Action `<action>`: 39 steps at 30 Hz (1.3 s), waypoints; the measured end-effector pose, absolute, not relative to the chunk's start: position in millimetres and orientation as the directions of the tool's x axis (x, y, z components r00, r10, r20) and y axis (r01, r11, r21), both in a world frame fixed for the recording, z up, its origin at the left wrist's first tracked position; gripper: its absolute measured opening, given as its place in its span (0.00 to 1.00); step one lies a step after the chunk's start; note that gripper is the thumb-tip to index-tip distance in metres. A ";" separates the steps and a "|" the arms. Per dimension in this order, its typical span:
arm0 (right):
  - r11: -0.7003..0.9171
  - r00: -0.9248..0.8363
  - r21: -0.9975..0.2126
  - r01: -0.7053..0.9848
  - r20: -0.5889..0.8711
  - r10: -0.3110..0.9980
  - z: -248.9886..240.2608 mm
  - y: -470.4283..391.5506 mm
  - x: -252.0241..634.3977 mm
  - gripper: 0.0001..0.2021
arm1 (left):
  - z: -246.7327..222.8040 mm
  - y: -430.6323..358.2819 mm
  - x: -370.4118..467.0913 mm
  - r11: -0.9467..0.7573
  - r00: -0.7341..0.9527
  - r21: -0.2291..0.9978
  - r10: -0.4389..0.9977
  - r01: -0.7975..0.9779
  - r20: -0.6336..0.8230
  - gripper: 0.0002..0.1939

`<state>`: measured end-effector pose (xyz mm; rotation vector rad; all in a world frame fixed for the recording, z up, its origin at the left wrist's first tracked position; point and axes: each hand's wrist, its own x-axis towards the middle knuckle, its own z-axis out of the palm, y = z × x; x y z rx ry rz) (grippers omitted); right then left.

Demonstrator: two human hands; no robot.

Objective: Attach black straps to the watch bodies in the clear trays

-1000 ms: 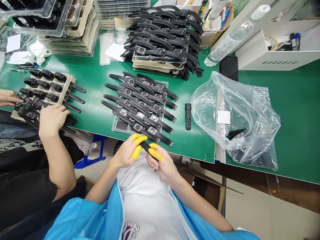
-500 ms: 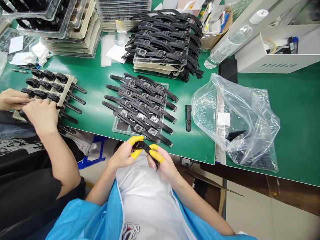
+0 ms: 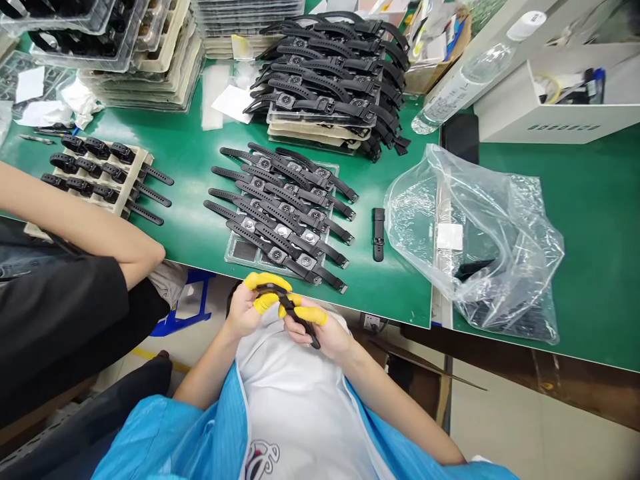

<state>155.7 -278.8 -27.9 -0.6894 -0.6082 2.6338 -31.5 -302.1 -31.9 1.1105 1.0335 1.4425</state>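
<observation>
Between my two hands, just off the table's front edge, is a black smartwatch [image 3: 273, 289] with a dark strap [image 3: 303, 324]. My left hand [image 3: 246, 308], in yellow finger cots, pinches the watch body. Yellow cots also cover fingers of my right hand [image 3: 324, 330], which is closed on the strap. Beyond them lies a clear tray [image 3: 235, 253] bearing rows of black watches [image 3: 286, 211] with their backs up and straps slanting across. To its right a single black strap piece [image 3: 379, 235] rests on the green table.
A clear plastic bag [image 3: 480, 233] with dark contents lies right. Behind stand a tall stack of strapped watches [image 3: 330, 73], stacked trays [image 3: 140, 87], a bottle [image 3: 475, 77] and a white box [image 3: 565, 123]. At left, a co-worker's arm [image 3: 90, 217] extends beside another watch tray [image 3: 131, 183].
The watch in my hands has tilted, its strap now pointing further down to the right. The co-worker has drawn both hands away from the left tray, and that arm now reaches out of view.
</observation>
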 end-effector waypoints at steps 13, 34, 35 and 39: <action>-0.637 -0.636 -0.762 -0.118 -0.434 0.638 -21.3 -275.5 163.9 0.16 | -15.1 -295.7 -53.8 -0.120 -0.039 0.932 0.989 0.342 0.141 0.16; -0.785 -0.636 -0.533 -0.315 -0.496 0.591 -12.3 -276.3 150.9 0.18 | -22.8 -300.5 -35.7 -0.426 0.351 0.733 0.897 0.530 0.267 0.27; -0.790 -0.634 -0.525 -0.317 -0.502 0.588 -12.4 -276.1 151.5 0.18 | -20.5 -299.9 -36.2 -0.431 0.372 0.747 0.890 0.506 0.262 0.27; -0.801 -0.639 -0.521 -0.295 -0.516 0.570 -15.4 -276.9 152.7 0.19 | -13.3 -299.0 -38.9 -0.457 0.424 0.750 0.868 0.479 0.259 0.28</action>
